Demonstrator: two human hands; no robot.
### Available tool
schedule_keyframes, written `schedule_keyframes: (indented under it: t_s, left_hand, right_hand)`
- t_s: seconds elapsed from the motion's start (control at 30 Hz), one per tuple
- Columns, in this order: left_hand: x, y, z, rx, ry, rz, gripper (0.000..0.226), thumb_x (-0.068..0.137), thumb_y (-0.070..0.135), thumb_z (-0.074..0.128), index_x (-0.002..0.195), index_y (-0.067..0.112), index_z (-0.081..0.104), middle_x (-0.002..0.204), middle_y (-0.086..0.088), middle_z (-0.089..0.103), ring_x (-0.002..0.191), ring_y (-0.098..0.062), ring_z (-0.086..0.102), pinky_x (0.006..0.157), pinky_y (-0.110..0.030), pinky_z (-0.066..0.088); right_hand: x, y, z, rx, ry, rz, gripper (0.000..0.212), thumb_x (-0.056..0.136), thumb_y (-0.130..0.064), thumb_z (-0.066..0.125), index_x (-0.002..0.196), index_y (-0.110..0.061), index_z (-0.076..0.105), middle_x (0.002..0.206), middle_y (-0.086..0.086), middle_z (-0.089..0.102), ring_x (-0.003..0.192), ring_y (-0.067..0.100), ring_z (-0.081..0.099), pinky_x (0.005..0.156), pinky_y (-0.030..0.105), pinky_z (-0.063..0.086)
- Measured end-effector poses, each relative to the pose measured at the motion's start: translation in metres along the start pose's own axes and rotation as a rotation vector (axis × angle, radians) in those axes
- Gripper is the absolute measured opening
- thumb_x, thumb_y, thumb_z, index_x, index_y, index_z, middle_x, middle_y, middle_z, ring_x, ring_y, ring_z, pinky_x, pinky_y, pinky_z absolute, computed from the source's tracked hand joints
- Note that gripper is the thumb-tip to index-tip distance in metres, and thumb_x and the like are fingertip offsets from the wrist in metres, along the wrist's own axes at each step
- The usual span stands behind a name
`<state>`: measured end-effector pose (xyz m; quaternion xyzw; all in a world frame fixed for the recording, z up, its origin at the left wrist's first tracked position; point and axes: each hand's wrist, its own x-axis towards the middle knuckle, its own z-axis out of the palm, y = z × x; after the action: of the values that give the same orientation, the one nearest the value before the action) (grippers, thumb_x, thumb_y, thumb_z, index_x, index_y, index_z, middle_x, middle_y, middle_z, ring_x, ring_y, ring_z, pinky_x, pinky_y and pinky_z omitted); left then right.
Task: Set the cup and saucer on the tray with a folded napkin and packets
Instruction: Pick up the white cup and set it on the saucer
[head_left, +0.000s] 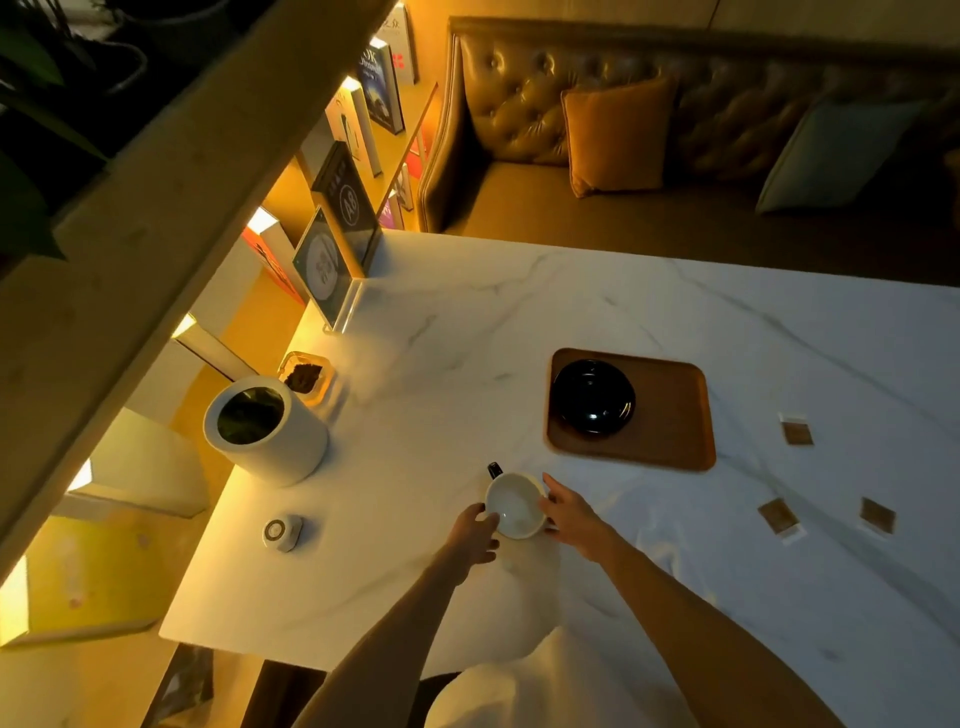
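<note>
A white round ceramic cup (516, 505) with a dark handle is seen on the white marble-patterned tabletop (519, 322), near the front edge and left of centre. It is flanked by both hands: the left hand (474, 532) is laid against its left rim and the right hand (567, 512) against its right rim, the fingers of each curled onto the cup, so that the grip of both hands is closed around it. Whether the cup is lifted or resting cannot be told. A brown rectangular wooden tray (670, 415) with rounded corners is placed further back and to the right, apart from the cup. A black glossy round saucer (593, 397) is set on the tray's left half. Three small brown square packets (796, 432) (777, 516) (877, 515) are scattered on the tabletop right of the tray, clear of it. To the left, a white cylindrical container (270, 434) with dark contents is noted, with a small white round object (282, 532) nearer and a small clear dish (307, 379) of dark material just behind.
</note>
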<state>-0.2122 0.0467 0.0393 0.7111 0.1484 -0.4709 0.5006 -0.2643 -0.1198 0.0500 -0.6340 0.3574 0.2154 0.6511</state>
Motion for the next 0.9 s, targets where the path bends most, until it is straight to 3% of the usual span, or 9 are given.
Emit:
schedule_keyframes:
  t_s: [0.13,0.37,0.63,0.7,0.83,0.9]
  left_hand:
    - [0.011,-0.006,0.005,-0.136,-0.039,0.020,0.046,0.100,0.011,0.047,0.145,0.009,0.037,0.107,-0.020,0.056,0.072,-0.024,0.055,0.080,-0.040,0.055]
    - [0.013,0.001,0.016,-0.187,0.046,0.054,0.049,0.096,0.004,0.047,0.144,0.012,0.041,0.123,-0.021,0.055,0.104,-0.041,0.064,0.068,-0.032,0.059]
    - [0.038,0.079,0.049,-0.007,-0.053,0.208,0.039,0.101,0.017,0.043,0.140,0.021,0.045,0.126,-0.012,0.052,0.112,-0.033,0.057,0.067,-0.026,0.057]
    - [0.048,0.103,0.062,0.000,-0.079,0.209,0.039,0.102,0.018,0.043,0.140,0.019,0.043,0.128,-0.012,0.052,0.115,-0.033,0.056,0.069,-0.027,0.057]
    - [0.069,0.141,0.081,-0.056,-0.141,0.183,0.048,0.097,0.012,0.054,0.143,0.015,0.041,0.136,-0.016,0.049,0.118,-0.036,0.056,0.091,-0.044,0.057]
    - [0.080,0.154,0.090,-0.073,-0.142,0.175,0.054,0.093,0.007,0.059,0.143,0.016,0.042,0.134,-0.017,0.052,0.116,-0.036,0.058,0.087,-0.043,0.059]
  right_hand:
    - [0.004,0.005,0.001,0.002,0.001,0.004,0.051,0.097,-0.008,0.045,0.146,-0.017,0.033,0.141,0.014,0.044,0.127,0.034,0.045,0.100,0.048,0.048]
    - [0.006,0.004,-0.010,-0.018,0.001,-0.057,0.046,0.094,-0.007,0.052,0.139,-0.015,0.045,0.131,0.014,0.054,0.119,0.030,0.052,0.094,0.045,0.053]
    - [0.015,-0.022,-0.076,0.330,0.031,-0.079,0.052,0.091,-0.002,0.057,0.138,-0.018,0.045,0.128,0.016,0.056,0.115,0.031,0.058,0.090,0.041,0.055]
    - [0.021,-0.034,-0.096,0.397,0.053,-0.078,0.053,0.090,0.001,0.057,0.138,-0.018,0.046,0.129,0.016,0.055,0.116,0.031,0.057,0.089,0.039,0.055]
    - [0.040,-0.053,-0.126,0.460,0.126,-0.068,0.054,0.090,0.001,0.057,0.140,-0.015,0.045,0.130,0.018,0.054,0.118,0.034,0.055,0.091,0.041,0.054]
    - [0.051,-0.060,-0.137,0.485,0.162,-0.051,0.054,0.090,0.000,0.058,0.140,-0.015,0.045,0.129,0.018,0.053,0.116,0.034,0.056,0.090,0.042,0.055]
